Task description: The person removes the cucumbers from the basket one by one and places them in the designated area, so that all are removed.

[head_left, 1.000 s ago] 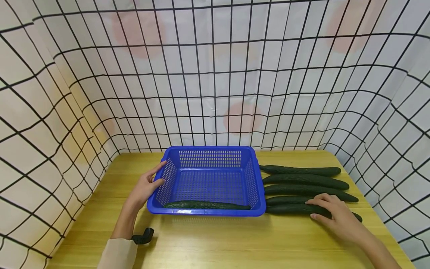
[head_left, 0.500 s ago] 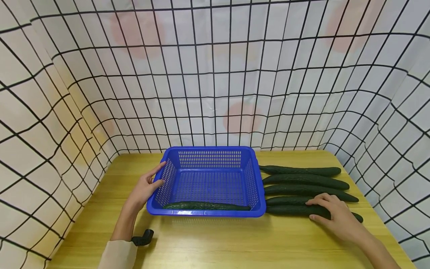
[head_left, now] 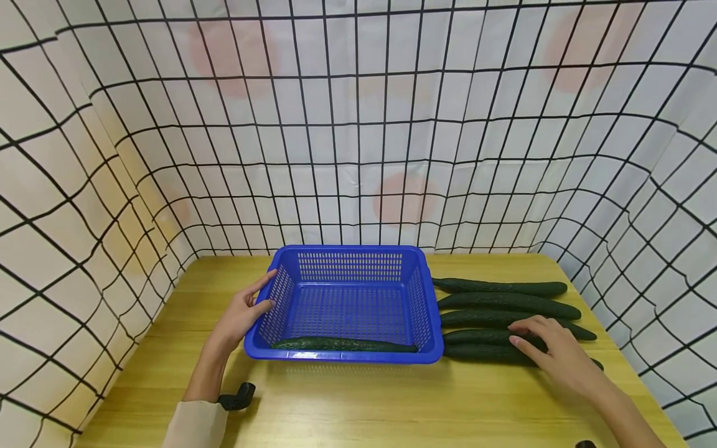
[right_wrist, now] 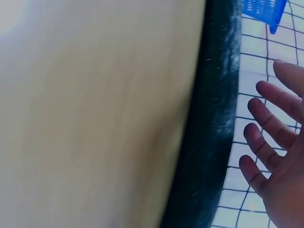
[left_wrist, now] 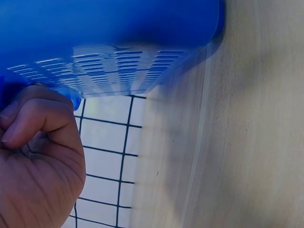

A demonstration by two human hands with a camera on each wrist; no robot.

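Note:
A blue plastic basket stands mid-table, with one long dark green cucumber along its near side. My left hand grips the basket's left rim, thumb on the edge; its curled fingers show in the left wrist view. To the right several cucumbers lie side by side, left ends close to the basket. My right hand hovers over the nearest ones and holds nothing. In the right wrist view its fingers are spread and only slightly bent beside a cucumber.
The wooden table runs up to a black-and-white grid cloth at the back and sides. A black strap piece sits at my left wrist, and another dark piece shows at the bottom right.
My right hand has lifted slightly from the nearest cucumber, its thumb and fingertips shifting a little farther back. My left hand and the basket stay where they were.

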